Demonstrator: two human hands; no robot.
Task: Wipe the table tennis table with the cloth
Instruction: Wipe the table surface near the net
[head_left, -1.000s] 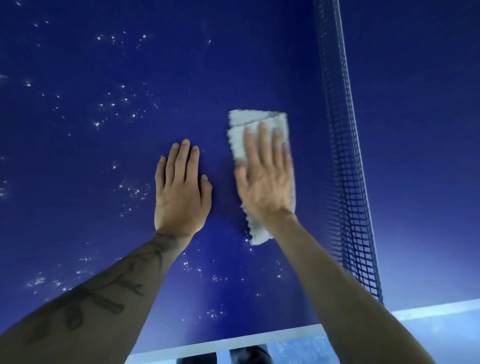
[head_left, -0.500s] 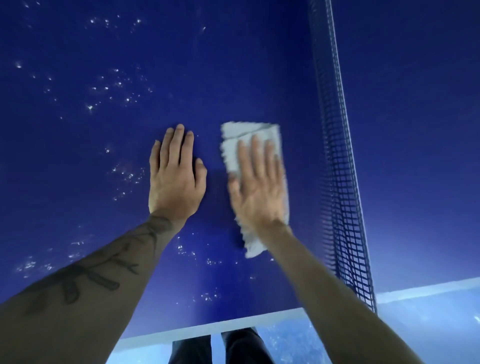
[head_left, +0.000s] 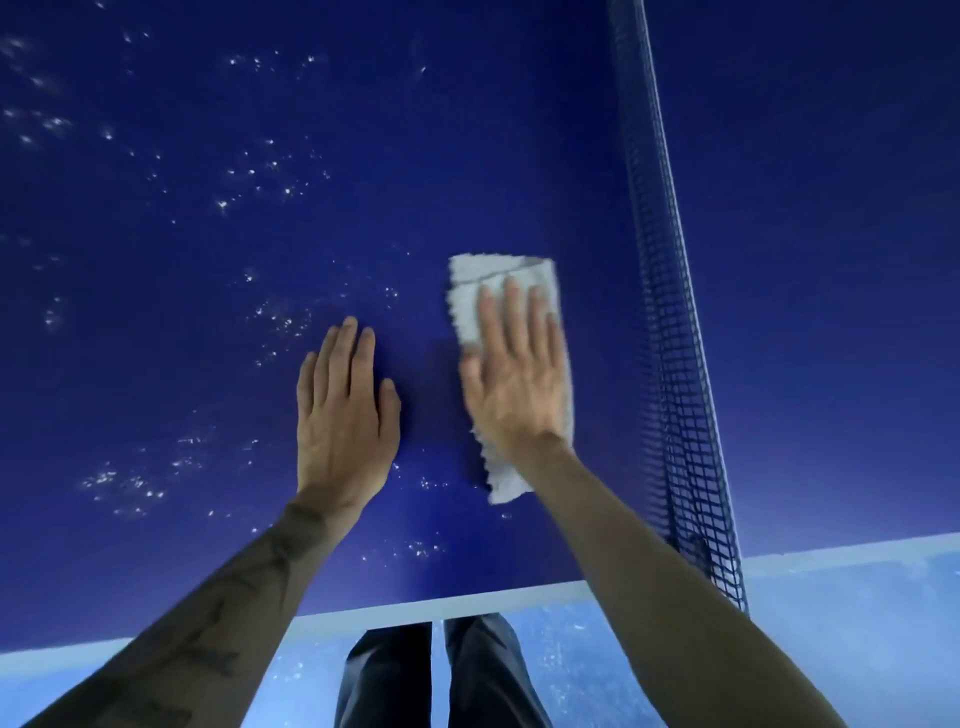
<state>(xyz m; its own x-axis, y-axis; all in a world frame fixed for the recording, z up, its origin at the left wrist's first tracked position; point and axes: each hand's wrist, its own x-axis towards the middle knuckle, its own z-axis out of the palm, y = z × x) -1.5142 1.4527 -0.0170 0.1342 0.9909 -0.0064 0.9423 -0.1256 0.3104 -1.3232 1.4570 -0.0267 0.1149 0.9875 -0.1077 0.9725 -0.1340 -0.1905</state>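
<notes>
A dark blue table tennis table fills the view, speckled with pale spots on its left half. A folded white cloth lies on it just left of the net. My right hand presses flat on the cloth with straight fingers; cloth shows beyond the fingertips and below the wrist. My left hand rests flat on the bare table, about a hand's width left of the cloth.
The dark mesh net runs from the near edge away on the right, close to the cloth. The table's white near edge crosses the bottom. Below it are my legs and a light blue floor.
Both hands and the cloth sit lower and slightly left in the picture than a second ago, and more of the near edge and legs shows. The cloth stays under the right hand.
</notes>
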